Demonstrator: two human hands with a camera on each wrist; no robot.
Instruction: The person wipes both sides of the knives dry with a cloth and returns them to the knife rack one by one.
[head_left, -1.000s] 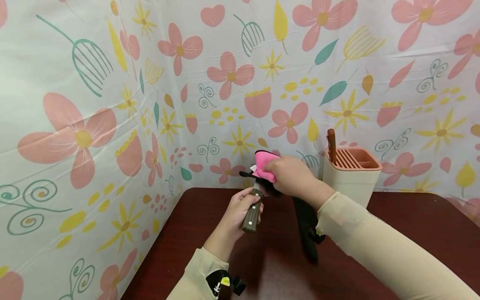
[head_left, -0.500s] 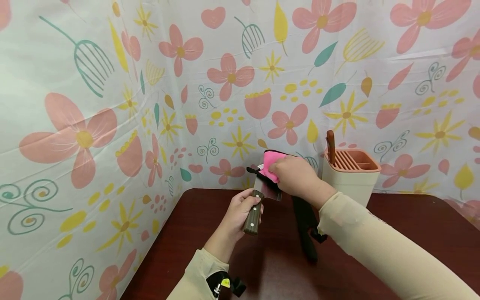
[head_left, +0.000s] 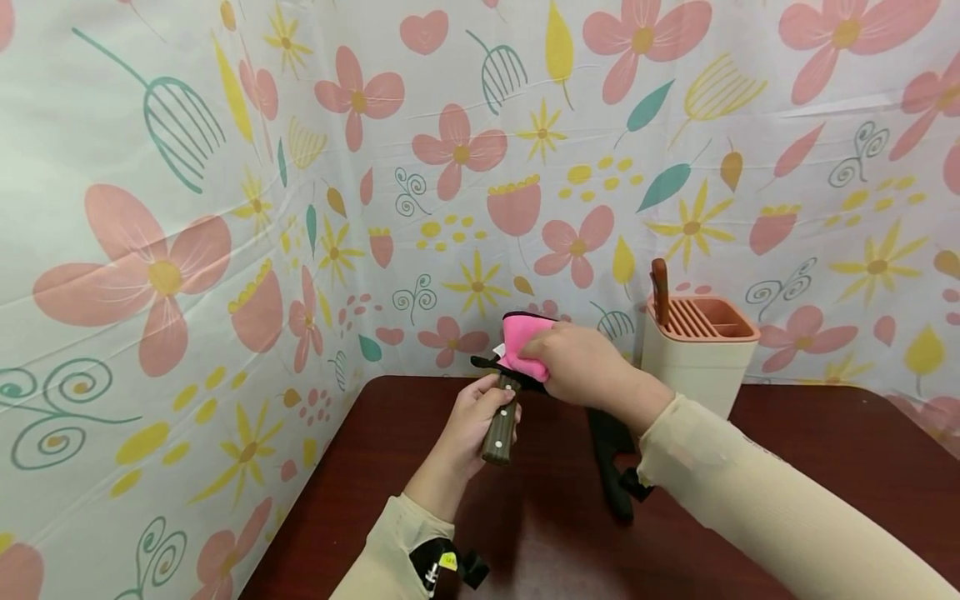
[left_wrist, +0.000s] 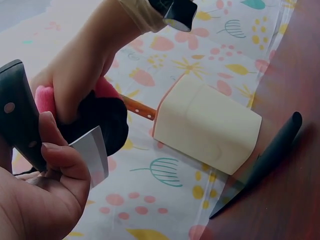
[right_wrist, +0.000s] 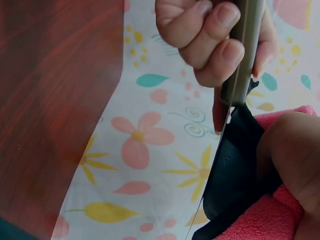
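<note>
My left hand (head_left: 468,425) grips the riveted brown-green handle (head_left: 498,433) of a broad-bladed kitchen knife, held above the table. Its metal blade (left_wrist: 95,152) shows in part in the left wrist view; in the head view the cloth covers it. My right hand (head_left: 577,358) pinches a pink-and-black cloth (head_left: 517,337), folded against the blade close to the handle. In the right wrist view the black side of the cloth (right_wrist: 232,160) lies along the blade, and the pink side (right_wrist: 265,220) bunches under the right hand.
A cream knife block (head_left: 697,371) with an orange slotted top stands at the back right, a brown-handled knife (head_left: 661,292) in it. On the dark red table (head_left: 555,533) lies a black knife (head_left: 613,467), partly behind the right forearm. Floral fabric hangs behind.
The cloth and right hand first slid up and right, baring some of the blade, then came back down and left beside the handle. The left hand keeps its grip, nearly still.
</note>
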